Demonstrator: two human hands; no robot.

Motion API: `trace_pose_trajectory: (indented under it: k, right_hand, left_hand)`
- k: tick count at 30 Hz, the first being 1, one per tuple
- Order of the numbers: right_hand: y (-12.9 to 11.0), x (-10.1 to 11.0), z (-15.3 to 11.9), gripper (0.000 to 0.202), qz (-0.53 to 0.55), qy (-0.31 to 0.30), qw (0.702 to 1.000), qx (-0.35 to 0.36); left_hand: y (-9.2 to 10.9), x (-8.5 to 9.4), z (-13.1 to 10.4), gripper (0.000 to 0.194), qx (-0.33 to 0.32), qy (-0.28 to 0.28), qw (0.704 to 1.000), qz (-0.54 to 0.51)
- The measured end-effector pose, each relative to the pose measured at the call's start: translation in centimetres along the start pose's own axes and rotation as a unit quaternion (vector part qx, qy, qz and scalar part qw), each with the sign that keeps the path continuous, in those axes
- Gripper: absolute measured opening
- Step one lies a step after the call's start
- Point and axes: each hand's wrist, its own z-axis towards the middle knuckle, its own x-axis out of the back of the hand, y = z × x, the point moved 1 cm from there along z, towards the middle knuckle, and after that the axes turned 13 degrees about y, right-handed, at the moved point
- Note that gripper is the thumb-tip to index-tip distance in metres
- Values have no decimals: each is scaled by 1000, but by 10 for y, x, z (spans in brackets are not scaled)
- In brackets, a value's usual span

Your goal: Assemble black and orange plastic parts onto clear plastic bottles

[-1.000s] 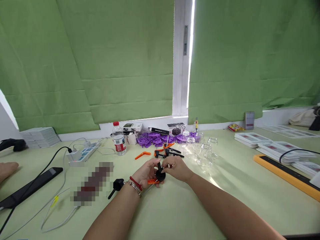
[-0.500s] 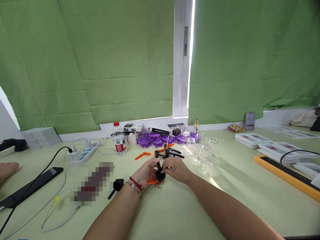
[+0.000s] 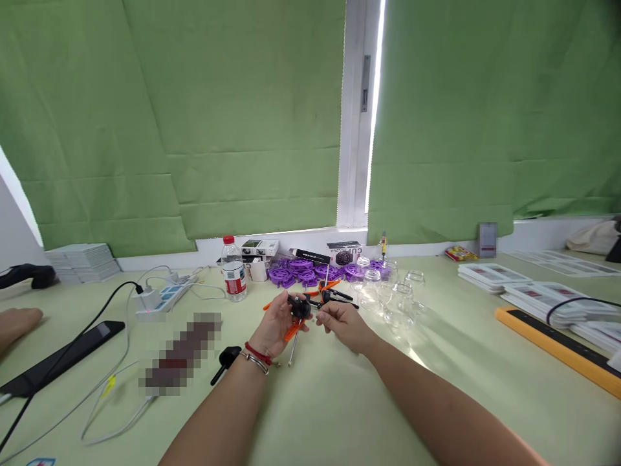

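Note:
My left hand [image 3: 272, 330] is closed around a black round part [image 3: 301, 307] with a short stem and an orange arm [image 3: 294, 329] sticking out below. A thin metal rod [image 3: 293, 351] slants down beneath these fingers; I cannot tell whether they hold it. Just to the right, my right hand [image 3: 342, 323] has its thumb and fingers pinched together, slightly apart from the black part. Anything in that pinch is too small to make out. Beside my left wrist lies another black piece with a stem [image 3: 228, 357]. Behind my hands are more black and orange parts [image 3: 332, 293].
Purple plastic rings [image 3: 295, 272] and clear cups [image 3: 398, 301] stand behind. A water bottle [image 3: 233, 272], power strip [image 3: 169, 301] and cables occupy the left. Stacked cards [image 3: 492, 275] and an orange-black bar [image 3: 553, 343] lie right. Another person's hand [image 3: 19, 323] shows at far left.
My left hand has lifted and turned the black part, so its stem no longer points up and the orange arm slants down. My right hand has come away from the part.

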Motion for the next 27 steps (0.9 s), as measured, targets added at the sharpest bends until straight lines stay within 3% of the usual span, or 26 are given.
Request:
trace_pose_trajectory:
  k: [3, 7, 10, 13, 16, 17, 19, 22, 27]
  right_hand:
    - [0, -6, -3, 43, 114, -56, 989, -74]
    - [-1, -14, -9, 50, 236, -124, 953, -146]
    - [-2, -17, -11, 41, 231, -131, 949, -173]
    - [1, -11, -4, 34, 153, -86, 971, -160]
    - [9, 8, 9, 29, -22, 49, 995, -81]
    - [11, 16, 14, 27, -109, 102, 988, -41]
    - [18, 29, 21, 27, -281, 182, 942, 0]
    - [31, 39, 27, 27, -443, 192, 875, -37]
    - [50, 36, 30, 28, -517, 153, 835, -108]
  left_hand:
    - [-4, -2, -2, 44, -165, 42, 979, 110]
    - [-12, -6, -4, 79, -357, 56, 875, 323]
    - [-16, -6, -3, 95, -420, 50, 808, 410]
    - [-16, -4, 0, 108, -442, 73, 783, 432]
    - [-10, 2, 5, 91, -445, 172, 791, 383]
    - [-8, 6, 7, 80, -437, 222, 795, 356]
    - [-6, 16, 13, 61, -401, 325, 799, 308]
    - [-9, 34, 26, 51, -300, 431, 809, 266]
    - [-17, 51, 38, 48, -159, 485, 837, 198]
